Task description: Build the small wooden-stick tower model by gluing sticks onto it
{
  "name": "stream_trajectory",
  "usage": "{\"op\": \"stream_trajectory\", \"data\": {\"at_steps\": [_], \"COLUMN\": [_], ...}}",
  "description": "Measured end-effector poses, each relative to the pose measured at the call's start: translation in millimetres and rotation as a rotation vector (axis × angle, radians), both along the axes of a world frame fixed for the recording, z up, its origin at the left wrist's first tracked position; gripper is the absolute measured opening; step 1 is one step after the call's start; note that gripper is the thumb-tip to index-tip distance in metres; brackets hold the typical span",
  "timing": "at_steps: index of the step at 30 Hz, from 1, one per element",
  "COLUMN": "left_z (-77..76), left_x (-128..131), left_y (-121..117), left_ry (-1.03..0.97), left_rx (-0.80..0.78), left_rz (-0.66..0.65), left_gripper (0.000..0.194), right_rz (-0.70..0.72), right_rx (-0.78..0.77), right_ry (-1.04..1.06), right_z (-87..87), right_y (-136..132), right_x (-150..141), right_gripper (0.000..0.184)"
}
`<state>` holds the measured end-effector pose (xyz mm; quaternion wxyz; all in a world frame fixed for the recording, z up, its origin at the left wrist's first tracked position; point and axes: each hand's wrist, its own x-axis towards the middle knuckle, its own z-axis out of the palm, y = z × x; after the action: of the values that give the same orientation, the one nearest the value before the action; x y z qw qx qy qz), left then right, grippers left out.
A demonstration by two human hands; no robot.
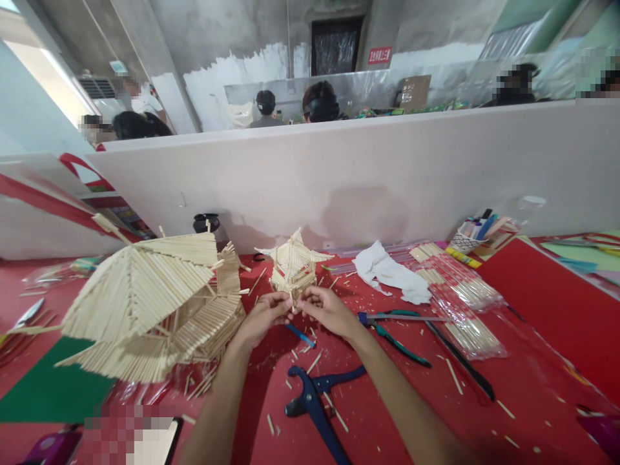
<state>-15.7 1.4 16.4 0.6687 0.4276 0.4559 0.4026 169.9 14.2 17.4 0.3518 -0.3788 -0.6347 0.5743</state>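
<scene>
My left hand [265,315] and my right hand [332,311] meet at the front of a small pavilion model [294,261] built from thin wooden sticks. Both have their fingertips pinched together around a short wooden stick [293,302] at its near side; whether the stick is joined to the model I cannot tell. The fingers partly hide the model's lower front. To the left stands a much larger stick-built pavilion [140,290] with a wide, ribbed roof. Below my hands lie a blue strip [301,336] and a dark blue cutter [314,403].
Right of my hands are green-handled pliers [400,342], a crumpled white tissue [390,274] and plastic-wrapped stick bundles [465,303]. A pen cup [472,232] stands farther back. Stick scraps litter the red table [387,413]. A white partition [271,174] runs behind, with people beyond it.
</scene>
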Motion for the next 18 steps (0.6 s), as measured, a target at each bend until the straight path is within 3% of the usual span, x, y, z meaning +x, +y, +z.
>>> {"op": "stream_trajectory", "data": {"at_steps": [18], "left_z": [0.4], "left_x": [-1.6], "left_y": [0.4], "left_ry": [0.039], "left_rx": [0.048], "left_rz": [-0.033], "left_gripper": [0.037], "right_rz": [0.003], "right_rx": [0.003], "right_ry": [0.0], "right_z": [1.7], "right_y": [1.3], "right_x": [3.0], "right_gripper": [0.022]}}
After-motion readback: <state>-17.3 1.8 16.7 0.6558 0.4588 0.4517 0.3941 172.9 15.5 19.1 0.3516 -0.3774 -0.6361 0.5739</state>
